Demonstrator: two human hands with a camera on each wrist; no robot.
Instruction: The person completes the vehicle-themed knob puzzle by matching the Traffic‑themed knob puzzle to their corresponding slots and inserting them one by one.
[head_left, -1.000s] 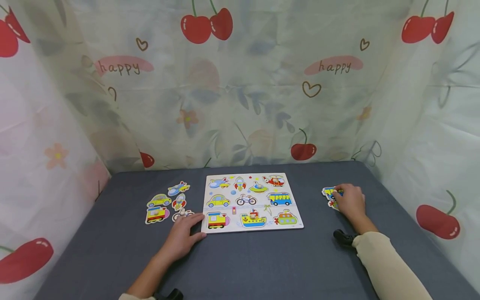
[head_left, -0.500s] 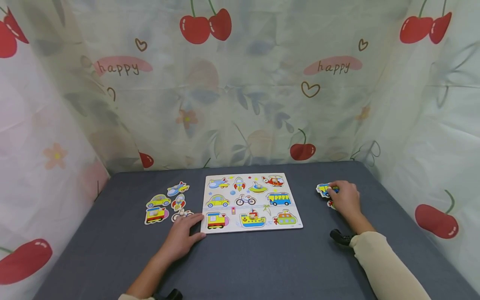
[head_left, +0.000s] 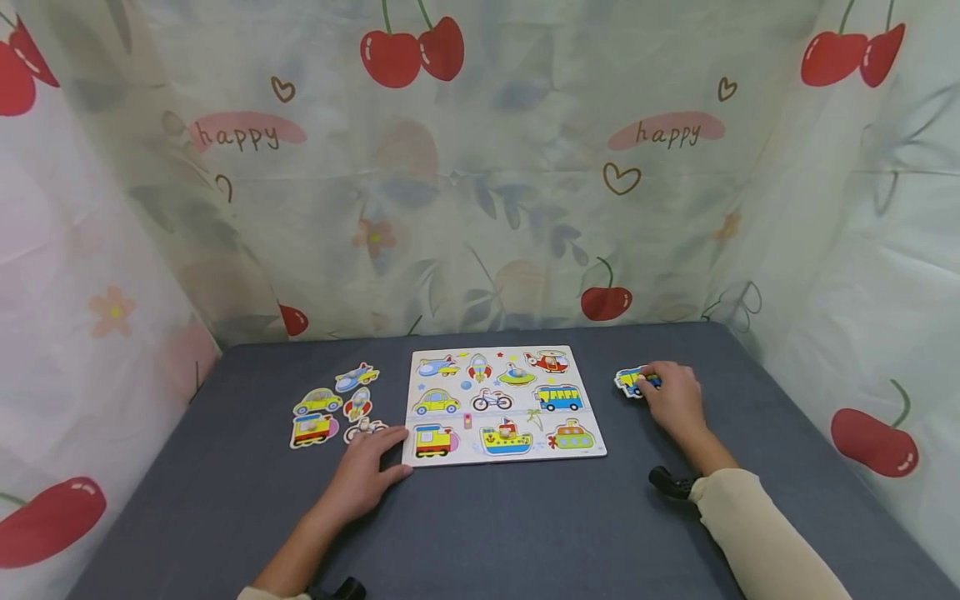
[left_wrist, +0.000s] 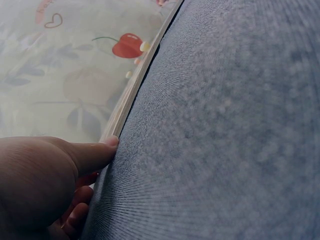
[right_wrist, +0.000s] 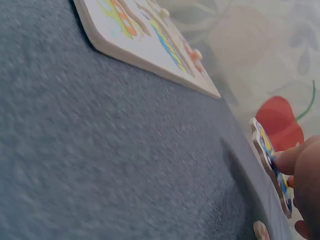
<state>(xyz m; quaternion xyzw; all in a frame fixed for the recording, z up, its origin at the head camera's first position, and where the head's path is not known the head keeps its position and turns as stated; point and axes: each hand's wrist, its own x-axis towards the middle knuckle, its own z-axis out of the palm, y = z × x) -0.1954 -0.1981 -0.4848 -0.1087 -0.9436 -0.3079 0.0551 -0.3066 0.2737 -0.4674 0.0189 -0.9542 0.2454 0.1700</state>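
My right hand (head_left: 677, 402) pinches a blue and yellow bus puzzle piece (head_left: 627, 382), right of the puzzle board. In the right wrist view this bus piece (right_wrist: 266, 150) is raised off the table, tilted, with a shadow below it. The wooden puzzle board (head_left: 465, 450), printed with vehicles, lies flat mid-table. Its printed bus (head_left: 558, 398) is at the right of the middle row. My left hand (head_left: 364, 468) rests at the board's near left corner with fingers extended. In the left wrist view its thumb (left_wrist: 95, 154) touches the board's edge (left_wrist: 131, 90).
Left of the board lie loose pieces: a plane (head_left: 357, 377), a car (head_left: 317, 402), a rocket (head_left: 358, 405), a train (head_left: 312, 429) and a bicycle (head_left: 363, 430) partly behind my left hand. Another piece (right_wrist: 260, 230) shows below my right hand. A printed curtain (head_left: 480, 208) hangs behind the table.
My right hand has moved left toward the board, carrying the bus piece. The piece that lay below the bus piece is now hidden in the head view. My left hand has stayed put.
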